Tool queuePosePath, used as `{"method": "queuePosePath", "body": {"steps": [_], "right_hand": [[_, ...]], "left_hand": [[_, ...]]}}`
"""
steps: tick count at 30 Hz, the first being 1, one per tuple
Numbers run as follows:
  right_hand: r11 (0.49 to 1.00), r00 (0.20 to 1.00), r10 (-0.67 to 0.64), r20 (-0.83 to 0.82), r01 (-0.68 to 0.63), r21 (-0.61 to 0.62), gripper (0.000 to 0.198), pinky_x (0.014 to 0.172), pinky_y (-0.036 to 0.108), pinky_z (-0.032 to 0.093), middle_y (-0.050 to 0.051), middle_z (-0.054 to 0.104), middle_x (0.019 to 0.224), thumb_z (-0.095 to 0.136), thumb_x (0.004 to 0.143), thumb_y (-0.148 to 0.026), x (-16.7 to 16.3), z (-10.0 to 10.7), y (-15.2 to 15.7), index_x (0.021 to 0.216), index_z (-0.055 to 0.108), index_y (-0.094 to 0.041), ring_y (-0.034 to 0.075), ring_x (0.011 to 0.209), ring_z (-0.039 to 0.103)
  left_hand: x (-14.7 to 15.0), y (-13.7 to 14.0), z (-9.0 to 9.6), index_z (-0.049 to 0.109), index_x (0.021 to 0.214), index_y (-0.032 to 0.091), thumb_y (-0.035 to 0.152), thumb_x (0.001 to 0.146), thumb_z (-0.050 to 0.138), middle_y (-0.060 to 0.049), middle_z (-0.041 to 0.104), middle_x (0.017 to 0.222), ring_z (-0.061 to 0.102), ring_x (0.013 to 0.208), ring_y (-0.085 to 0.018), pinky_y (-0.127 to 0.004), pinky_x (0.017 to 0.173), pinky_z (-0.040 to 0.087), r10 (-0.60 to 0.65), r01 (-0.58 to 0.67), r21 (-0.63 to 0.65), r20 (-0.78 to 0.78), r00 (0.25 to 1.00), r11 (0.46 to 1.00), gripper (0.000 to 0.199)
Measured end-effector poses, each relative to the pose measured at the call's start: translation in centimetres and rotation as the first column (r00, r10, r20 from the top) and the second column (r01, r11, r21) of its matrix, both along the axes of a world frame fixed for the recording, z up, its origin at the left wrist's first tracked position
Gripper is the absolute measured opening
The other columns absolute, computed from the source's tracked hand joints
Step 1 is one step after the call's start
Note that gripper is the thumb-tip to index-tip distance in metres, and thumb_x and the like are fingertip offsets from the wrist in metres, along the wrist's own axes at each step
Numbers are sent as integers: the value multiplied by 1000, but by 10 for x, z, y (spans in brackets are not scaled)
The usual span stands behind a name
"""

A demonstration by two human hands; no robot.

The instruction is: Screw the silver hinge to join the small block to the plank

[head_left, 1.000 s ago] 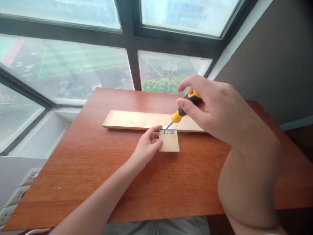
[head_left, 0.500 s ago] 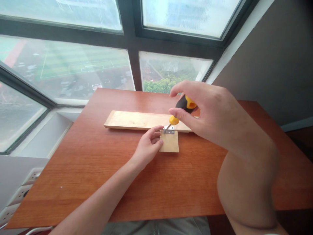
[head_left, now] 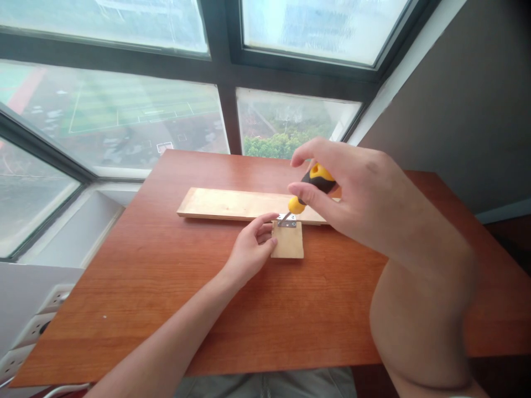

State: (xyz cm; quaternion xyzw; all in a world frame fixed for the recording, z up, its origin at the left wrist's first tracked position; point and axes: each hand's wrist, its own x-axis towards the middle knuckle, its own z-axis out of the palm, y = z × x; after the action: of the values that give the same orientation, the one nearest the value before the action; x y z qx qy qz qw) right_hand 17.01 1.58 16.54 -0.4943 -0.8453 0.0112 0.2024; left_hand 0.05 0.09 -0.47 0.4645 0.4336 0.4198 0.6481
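My right hand grips a yellow-and-black screwdriver by its handle, tilted, with its shaft reaching down to a metal hinge. The hinge lies across the top edge of a small square wooden piece and meets the long wooden board behind it. Fingers of my left hand are closed on the left edge of the small piece, thumb on top near its side. My right hand covers the right end of the long board.
The reddish-brown table carries all of this. Windows stand behind it, and a grey wall is at the right. Power sockets and a white cable are at the lower left.
The screwdriver handle has turned in my right hand, showing its yellow and black parts differently. That hand has shifted very slightly to the right; my left hand stays put.
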Motion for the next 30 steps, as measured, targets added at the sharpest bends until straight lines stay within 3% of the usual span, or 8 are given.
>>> {"method": "queuePosePath", "body": {"steps": [2,4,8,10,15,17,23,30], "right_hand": [[993,993,-114,14,113,38,29,58,34,38,1,66,77,53,90,-48,0,-1,2,103,60,-23,20,65,57],[990,990,-141,-12,141,20,29,60,35,41,2,67,85,54,89,-44,2,-1,1,109,58,-23,21,70,60],[992,992,90,-88,-98,-83,40,82,34,47,4,61,123,52,84,-17,4,2,-5,123,51,-21,20,102,60],[986,987,135,-82,-142,-92,38,81,34,47,4,64,118,52,86,-17,2,2,-6,123,52,-22,19,98,61],[1000,1000,-10,-24,11,25,29,70,35,44,3,68,92,56,90,-44,-7,-1,-2,109,60,-21,20,76,61],[1000,999,-23,-49,23,9,29,68,34,44,3,68,91,54,90,-43,-7,0,-3,109,59,-21,19,75,60],[969,972,214,-97,-224,-104,40,84,32,47,4,63,121,52,87,-17,2,3,-9,127,49,-20,18,100,60],[999,999,-35,-10,35,9,34,64,35,42,3,66,86,54,91,-47,0,0,0,113,60,-21,20,73,59]], "left_hand": [[0,0,2,55,125,18,13,74,65,-10,68,114,65,106,-23,-34,89,52,-7,7,-8,-3,1000,1000,51],[0,-1,2,55,125,17,13,75,65,-10,68,114,65,106,-23,-33,89,53,-9,9,-9,-5,1000,1000,51],[0,0,-1,55,124,17,13,75,65,-11,69,112,65,107,-24,-34,90,52,-8,8,-1,6,1000,1000,50],[0,1,-2,56,124,17,13,74,66,-11,69,112,65,107,-24,-35,91,52,-9,9,2,10,1000,1000,50],[0,1,-1,57,122,17,13,73,66,-10,69,111,66,104,-23,-35,90,52,2,-2,3,5,1000,1000,50],[1,1,-1,56,123,17,14,73,67,-10,69,111,66,102,-22,-34,89,52,3,-3,-10,14,1000,1000,51],[1,1,1,54,124,16,15,73,68,-11,69,112,67,100,-23,-33,87,52,-4,5,-29,38,999,1000,53],[0,1,2,53,125,16,14,74,66,-11,68,113,66,102,-21,-31,87,51,-2,2,-38,6,1000,999,52]]}}
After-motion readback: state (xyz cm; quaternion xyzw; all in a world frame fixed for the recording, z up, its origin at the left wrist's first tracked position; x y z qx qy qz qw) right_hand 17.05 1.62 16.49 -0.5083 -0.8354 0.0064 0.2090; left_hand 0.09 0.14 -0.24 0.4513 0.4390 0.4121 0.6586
